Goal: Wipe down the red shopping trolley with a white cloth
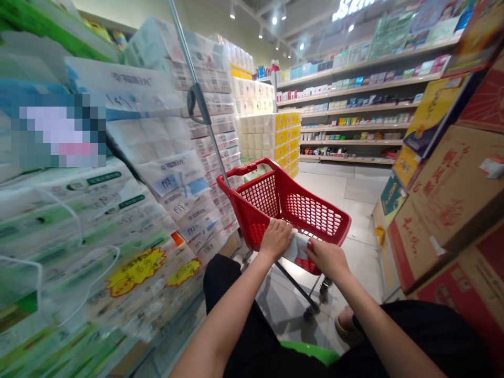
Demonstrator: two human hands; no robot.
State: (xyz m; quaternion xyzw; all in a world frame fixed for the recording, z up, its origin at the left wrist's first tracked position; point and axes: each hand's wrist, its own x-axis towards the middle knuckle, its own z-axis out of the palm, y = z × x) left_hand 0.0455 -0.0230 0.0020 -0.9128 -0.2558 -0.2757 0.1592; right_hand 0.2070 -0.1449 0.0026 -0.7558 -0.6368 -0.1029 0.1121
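A red plastic shopping cart [252,226] with lattice sides stands in front of my knees. Over its near rim lies a pale, whitish cloth [298,245]. My left hand [276,239] is closed at the left end of this cloth, fingers curled over the rim. At the cloth's other end, my right hand [327,258] pinches it between thumb and fingers. A pale green-and-white item [258,172] shows behind the cart's lattice back panel; its kind is unclear. A metal pole [216,142] with a grey grip rises beside the cart's handle.
Tall stacks of wrapped tissue packs [157,131] crowd the left, with yellow price tags [136,272] and a white cable [81,231]. Cardboard boxes [452,194] line the right. Stocked shelves [346,110] stand at the back. A green seat [311,352] shows beneath me.
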